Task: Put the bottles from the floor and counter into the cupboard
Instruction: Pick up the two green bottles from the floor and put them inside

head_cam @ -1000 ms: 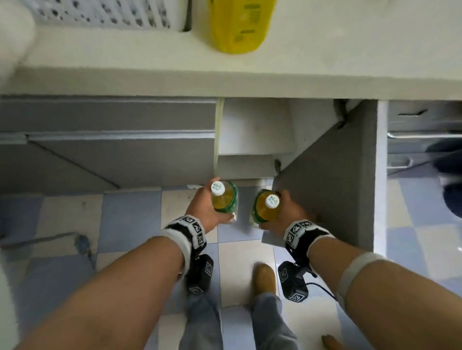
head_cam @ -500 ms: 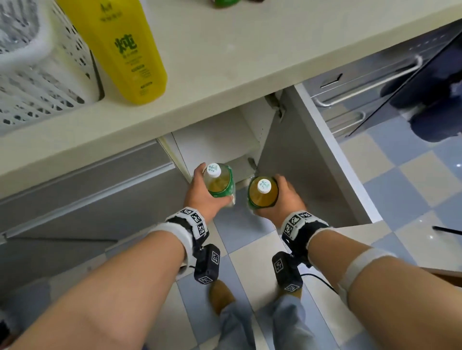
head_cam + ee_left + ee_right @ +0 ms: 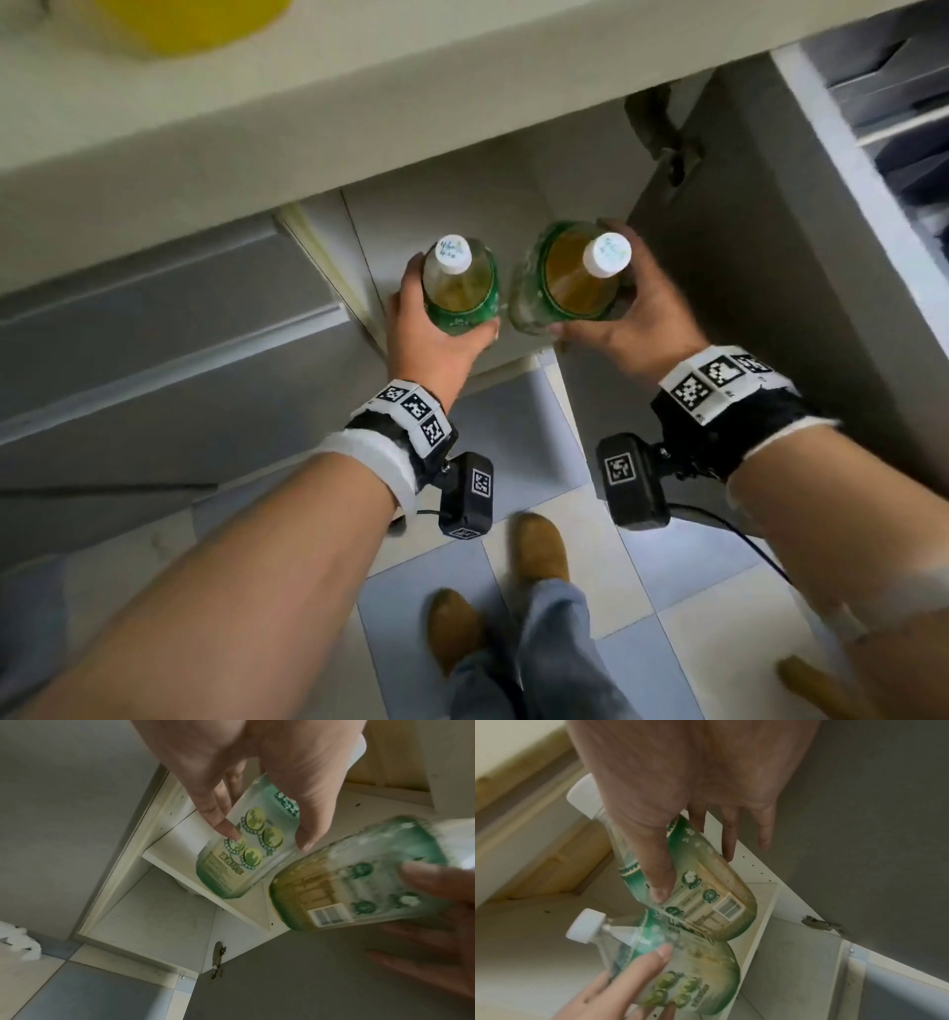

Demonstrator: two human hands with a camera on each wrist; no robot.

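Each hand carries a clear bottle of amber drink with a green label and white cap. My left hand grips the left bottle round its body, seen up close as the left bottle in the left wrist view. My right hand grips the right bottle, shown as the right bottle in the right wrist view. Both bottles hang side by side in front of the open cupboard, above its white shelf. The cupboard's inside under the counter is partly hidden.
The grey cupboard door stands open on the right, close to my right hand. The counter edge overhangs the opening, with a yellow bottle on top. Closed grey fronts lie left. My feet stand on checkered floor tiles.
Both hands have carried their bottles forward and closer to the cupboard opening. The head view has tilted down and moved nearer, so the counter top now mostly leaves the frame.
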